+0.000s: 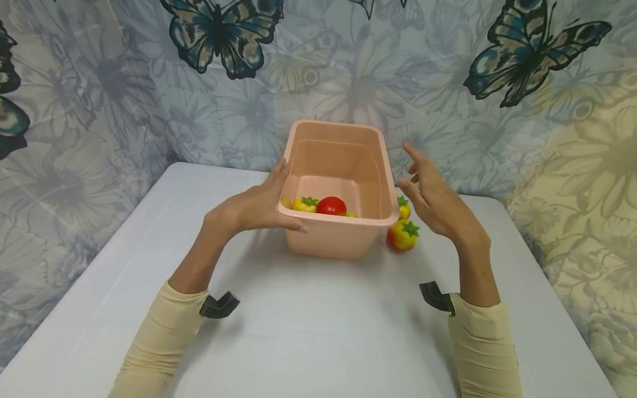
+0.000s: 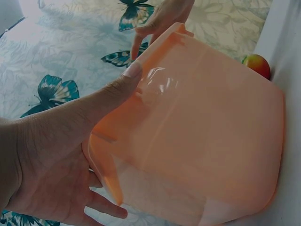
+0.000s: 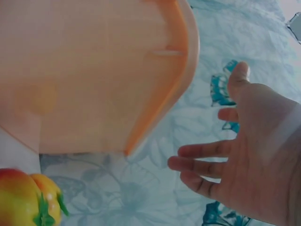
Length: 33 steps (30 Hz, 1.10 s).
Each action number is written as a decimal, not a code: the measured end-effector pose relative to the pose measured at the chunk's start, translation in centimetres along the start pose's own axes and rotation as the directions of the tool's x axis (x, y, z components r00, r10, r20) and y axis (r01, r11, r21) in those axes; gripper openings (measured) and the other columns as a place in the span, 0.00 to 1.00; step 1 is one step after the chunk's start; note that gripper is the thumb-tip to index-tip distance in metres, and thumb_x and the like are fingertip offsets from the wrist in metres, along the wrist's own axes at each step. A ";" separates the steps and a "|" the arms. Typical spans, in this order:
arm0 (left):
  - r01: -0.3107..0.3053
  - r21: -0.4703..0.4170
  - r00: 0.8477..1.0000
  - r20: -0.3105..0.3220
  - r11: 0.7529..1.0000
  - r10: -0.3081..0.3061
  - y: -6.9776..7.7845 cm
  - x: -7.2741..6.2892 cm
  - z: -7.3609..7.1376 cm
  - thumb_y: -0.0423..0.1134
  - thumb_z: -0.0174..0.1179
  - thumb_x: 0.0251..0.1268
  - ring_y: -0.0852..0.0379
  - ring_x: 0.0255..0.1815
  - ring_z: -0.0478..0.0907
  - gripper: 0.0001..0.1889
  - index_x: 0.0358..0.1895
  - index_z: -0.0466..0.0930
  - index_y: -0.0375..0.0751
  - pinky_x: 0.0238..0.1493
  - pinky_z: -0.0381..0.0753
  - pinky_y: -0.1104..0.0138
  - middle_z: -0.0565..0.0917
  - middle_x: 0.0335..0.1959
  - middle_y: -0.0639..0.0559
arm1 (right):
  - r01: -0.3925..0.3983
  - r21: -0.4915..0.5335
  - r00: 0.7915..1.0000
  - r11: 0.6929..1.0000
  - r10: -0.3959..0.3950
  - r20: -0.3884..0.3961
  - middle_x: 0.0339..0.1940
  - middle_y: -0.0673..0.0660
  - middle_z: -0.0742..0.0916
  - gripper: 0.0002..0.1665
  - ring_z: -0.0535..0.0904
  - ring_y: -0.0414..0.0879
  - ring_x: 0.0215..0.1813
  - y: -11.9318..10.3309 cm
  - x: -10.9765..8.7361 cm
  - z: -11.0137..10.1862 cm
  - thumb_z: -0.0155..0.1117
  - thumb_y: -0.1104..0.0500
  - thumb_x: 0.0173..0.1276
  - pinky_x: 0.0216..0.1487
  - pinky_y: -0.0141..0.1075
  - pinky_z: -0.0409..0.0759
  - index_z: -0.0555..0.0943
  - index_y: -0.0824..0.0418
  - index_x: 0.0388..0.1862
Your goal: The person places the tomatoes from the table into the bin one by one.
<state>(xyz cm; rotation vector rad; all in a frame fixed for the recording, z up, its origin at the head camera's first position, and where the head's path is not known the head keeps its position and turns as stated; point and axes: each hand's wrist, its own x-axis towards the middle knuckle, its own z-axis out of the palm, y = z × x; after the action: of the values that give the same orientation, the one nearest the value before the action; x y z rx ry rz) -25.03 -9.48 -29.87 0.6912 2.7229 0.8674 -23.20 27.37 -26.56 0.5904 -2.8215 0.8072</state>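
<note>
A peach-coloured plastic bin (image 1: 328,237) stands near the back of the white table. My left hand (image 1: 256,204) grips its left front corner, the thumb over the front just below the rim and the fingers along the left side. Inside the bin lie a red tomato (image 1: 331,206) and a yellow fruit with a green leafy top (image 1: 305,204); the front wall partly hides them. My right hand (image 1: 438,199) is held off the bin's right side, fingers loosely extended, holding nothing. Below it sit a red-and-yellow fruit (image 1: 403,235) and a yellow fruit (image 1: 403,208), both with green tops.
The white table (image 1: 318,331) extends in front of the bin. Behind it hangs a pale floral backdrop (image 1: 358,94) with butterflies. A dark curved piece (image 1: 219,305) sticks out from the left sleeve, and a similar dark piece (image 1: 437,297) from the right sleeve.
</note>
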 end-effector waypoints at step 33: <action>0.013 -0.038 1.000 0.003 0.999 -0.012 0.1 0.1 -0.1 0.73 0.74 0.48 0.39 0.87 0.53 0.77 0.85 0.20 0.54 0.77 0.68 0.40 0.24 0.88 0.58 | -0.382 -0.324 0.701 0.866 0.500 0.509 0.85 0.77 0.49 0.64 0.43 0.78 0.84 4.3 -0.8 -1.0 0.37 0.20 0.76 0.78 0.75 0.48 0.44 0.71 0.85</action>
<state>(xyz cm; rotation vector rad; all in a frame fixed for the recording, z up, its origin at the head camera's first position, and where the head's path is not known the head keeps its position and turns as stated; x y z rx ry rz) -25.12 -9.34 -29.74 0.6667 2.6975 0.9123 -24.15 31.52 -27.93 0.1089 -3.6453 0.4321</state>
